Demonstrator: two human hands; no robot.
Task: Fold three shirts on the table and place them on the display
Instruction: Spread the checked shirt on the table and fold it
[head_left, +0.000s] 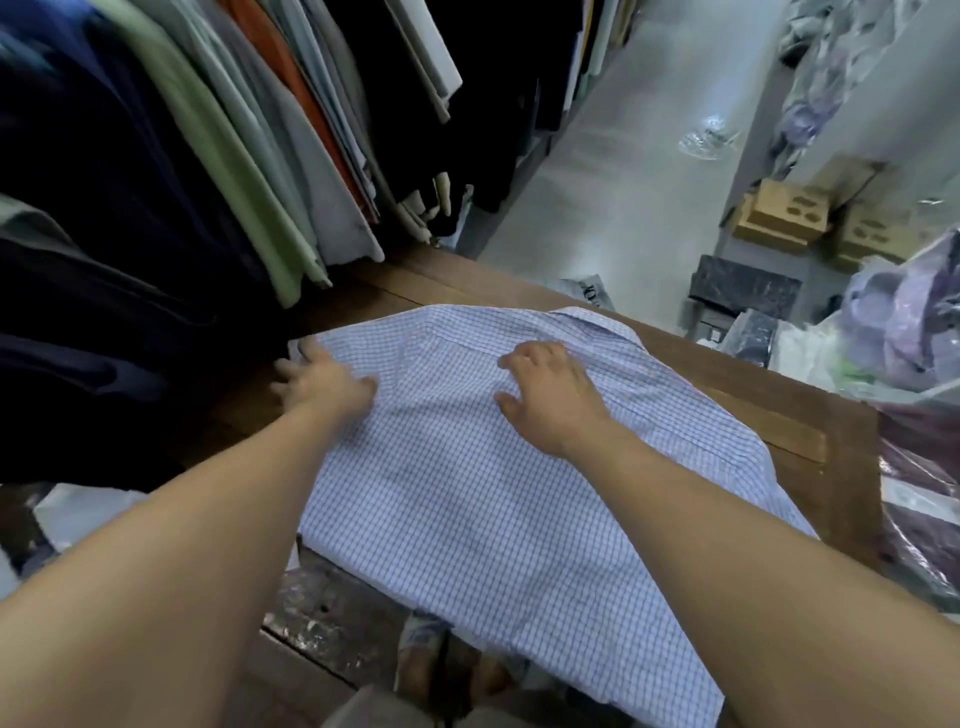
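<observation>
Big rack of hanging clothes in navy, green, grey and orange fills the far left. The brown wooden table has a light blue checked shirt lying back-up on it, collar far, hem hanging off the near edge. The right hand presses flat below the collar, fingers spread. The left hand sits on the shirt's left edge, too blurry to tell if it's pinching cloth.
</observation>
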